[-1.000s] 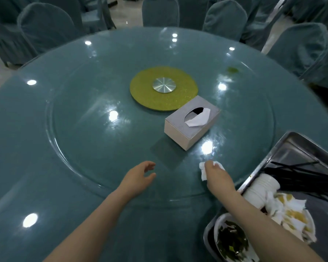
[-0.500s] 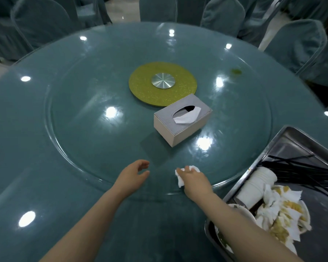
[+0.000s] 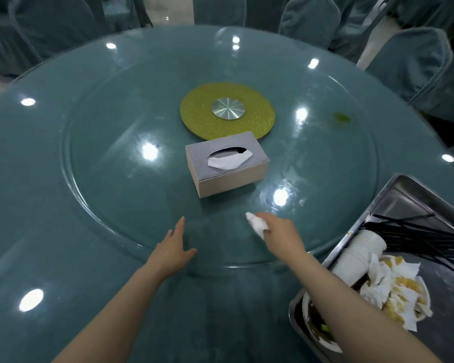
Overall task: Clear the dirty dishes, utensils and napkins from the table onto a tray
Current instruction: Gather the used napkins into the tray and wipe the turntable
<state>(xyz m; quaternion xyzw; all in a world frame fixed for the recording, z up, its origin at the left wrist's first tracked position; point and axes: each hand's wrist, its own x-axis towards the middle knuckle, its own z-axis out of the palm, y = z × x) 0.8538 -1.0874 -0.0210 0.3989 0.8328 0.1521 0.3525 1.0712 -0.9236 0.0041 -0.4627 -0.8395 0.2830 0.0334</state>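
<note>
My right hand (image 3: 281, 235) grips a crumpled white napkin (image 3: 257, 224) and holds it against the glass turntable (image 3: 116, 195) near its front edge. To its left, my left hand (image 3: 172, 248) lies flat on the glass with straight fingers and holds nothing. The metal tray (image 3: 401, 195) sits at the lower right. It carries black chopsticks (image 3: 414, 231), stacked white cups (image 3: 358, 255), a dish of dirty napkins (image 3: 393, 289) and a soiled bowl (image 3: 317, 326) partly hidden by my right forearm.
A grey tissue box (image 3: 226, 163) stands on the turntable in front of the yellow-green hub disc (image 3: 227, 111). A green smear (image 3: 341, 117) marks the glass at the right. Covered chairs (image 3: 409, 56) ring the round table.
The tissue box has shifted left with the turntable. My right hand swept left with the napkin, then back right. My left hand's fingers went from curled to flat on the glass.
</note>
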